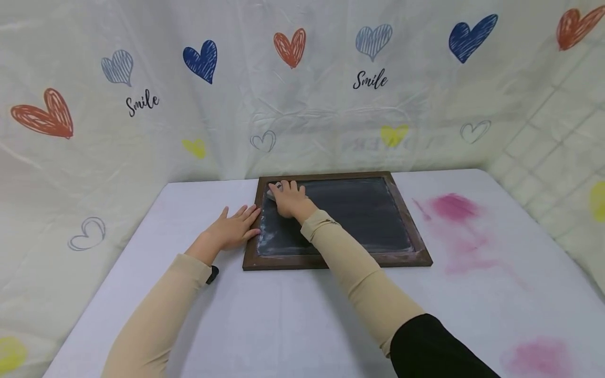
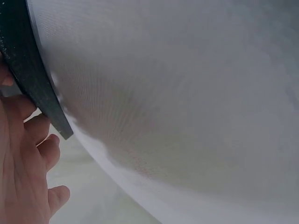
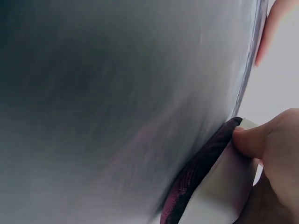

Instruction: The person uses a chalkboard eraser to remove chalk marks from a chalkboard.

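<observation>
A chalkboard (image 1: pixel 352 215) in a brown wooden frame (image 1: pixel 283 262) lies on the white-covered table, its dark surface hazy with chalk smears. My right hand (image 1: pixel 290 200) grips a chalkboard eraser (image 3: pixel 212 189) near the board's upper left corner. In the right wrist view the eraser has a pale back and a dark, purplish felt side that meets the board, with the thumb pressed on its edge. At the board's left side my left hand (image 1: pixel 233 229) lies with fingers spread, its fingertips touching the frame. The left wrist view shows those fingers (image 2: pixel 39 128) against the frame's edge.
The white tablecloth (image 1: pixel 283 315) carries pink stains (image 1: pixel 456 207) to the right of the board and near the front right. Behind the table hangs a pale curtain (image 1: pixel 321 105) printed with hearts and the word "Smile".
</observation>
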The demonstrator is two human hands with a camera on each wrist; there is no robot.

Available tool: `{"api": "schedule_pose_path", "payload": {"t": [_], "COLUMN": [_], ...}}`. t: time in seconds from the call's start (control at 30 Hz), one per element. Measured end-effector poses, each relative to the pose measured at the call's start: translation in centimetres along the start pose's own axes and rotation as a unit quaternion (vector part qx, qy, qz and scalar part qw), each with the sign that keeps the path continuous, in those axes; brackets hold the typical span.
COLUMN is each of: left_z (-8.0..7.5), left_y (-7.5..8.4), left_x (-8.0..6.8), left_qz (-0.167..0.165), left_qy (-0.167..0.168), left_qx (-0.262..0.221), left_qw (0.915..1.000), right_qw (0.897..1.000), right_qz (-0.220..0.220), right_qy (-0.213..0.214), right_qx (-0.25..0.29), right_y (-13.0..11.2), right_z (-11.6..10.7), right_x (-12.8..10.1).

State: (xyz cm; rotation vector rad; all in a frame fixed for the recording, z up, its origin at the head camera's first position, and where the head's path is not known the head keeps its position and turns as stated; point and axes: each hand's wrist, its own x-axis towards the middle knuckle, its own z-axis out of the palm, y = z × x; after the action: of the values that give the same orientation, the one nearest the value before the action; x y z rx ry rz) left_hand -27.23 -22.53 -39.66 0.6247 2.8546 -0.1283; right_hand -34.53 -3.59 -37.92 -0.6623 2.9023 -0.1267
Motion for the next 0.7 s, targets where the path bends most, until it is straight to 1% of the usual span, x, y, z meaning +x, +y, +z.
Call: {"api": "schedule_pose_path", "payload": {"t": [0.13, 0.3, 0.47, 0.53, 0.6, 0.7], "left_z": [0.0, 0.0, -0.3, -0.4, -0.5, -0.4], "left_y": [0.0, 0.0, -0.1, -0.1, -0.1, -0.1], "left_x": [0.0, 0.0, 0.1, 0.1, 0.0, -0.1], "left_qz": [0.003, 0.004, 0.006, 0.007, 0.006, 0.007], "left_qy": [-0.002, -0.004, -0.003, -0.006, -0.009, -0.009], "left_qx": [-0.005, -0.006, -0.003, -0.005, -0.007, -0.012], "left_qw": [1.0000, 1.0000, 1.0000, 0.9999, 0.9999, 0.9999], "right_qw": [1.000, 0.998, 0.995, 0.994, 0.993, 0.991], "right_qz": [0.016, 0.052, 0.076, 0.086, 0.098, 0.114], "right_qy": [-0.007, -0.007, 0.007, 0.006, 0.001, -0.009], "right_qx": [0.019, 0.045, 0.062, 0.067, 0.070, 0.072], "right_y": [2.2, 6.8, 12.3, 14.1, 15.7, 17.5], "right_z": [-0.2, -0.6, -1.4, -1.7, -1.8, -1.9], "right_x": [-0.2, -0.7, -2.4, -3.3, -4.0, -5.0]}}
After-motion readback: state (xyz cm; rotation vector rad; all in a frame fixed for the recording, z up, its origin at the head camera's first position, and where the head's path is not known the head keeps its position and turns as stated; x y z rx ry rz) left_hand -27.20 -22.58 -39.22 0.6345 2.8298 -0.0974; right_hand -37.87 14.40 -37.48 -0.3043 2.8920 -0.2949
